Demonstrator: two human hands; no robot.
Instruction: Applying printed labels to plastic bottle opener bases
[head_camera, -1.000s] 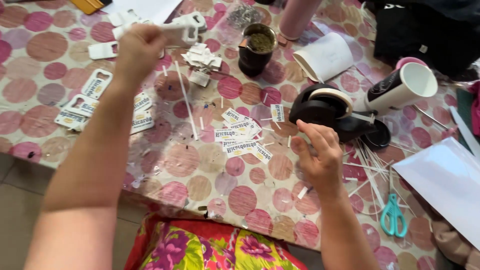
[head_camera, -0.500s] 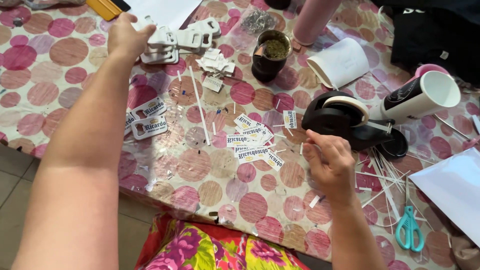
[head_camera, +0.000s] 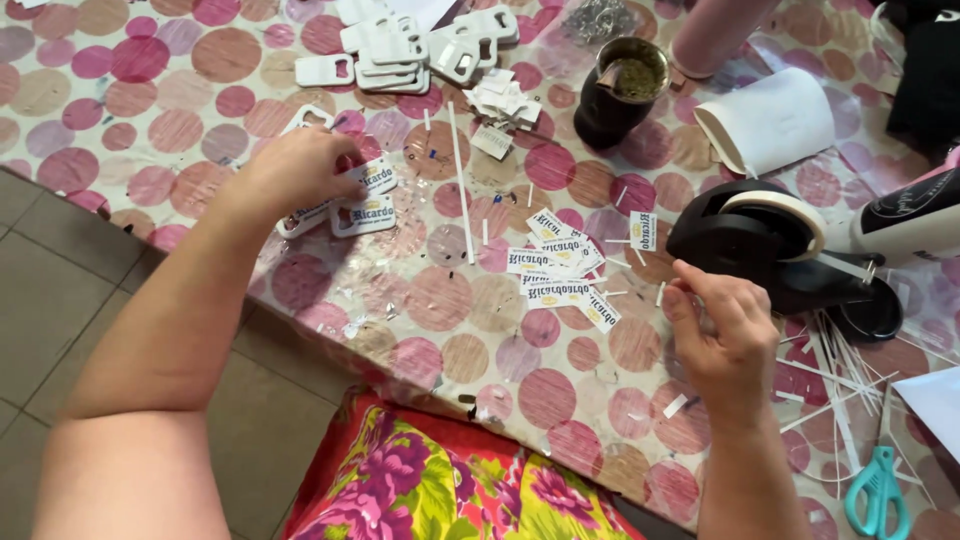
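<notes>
Dropping back from the blank tags (head_camera: 400, 45) at upper left, the left hand (head_camera: 295, 170) now presses fingers onto the printed tags (head_camera: 355, 200); right hand (head_camera: 715, 335) pinches tape beside the black dispenser (head_camera: 760, 240).

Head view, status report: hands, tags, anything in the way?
Left hand rests on the white tags lying on the dotted tablecloth. Right hand pinches something small beside the black tape dispenser. Printed paper labels lie between them.
</notes>
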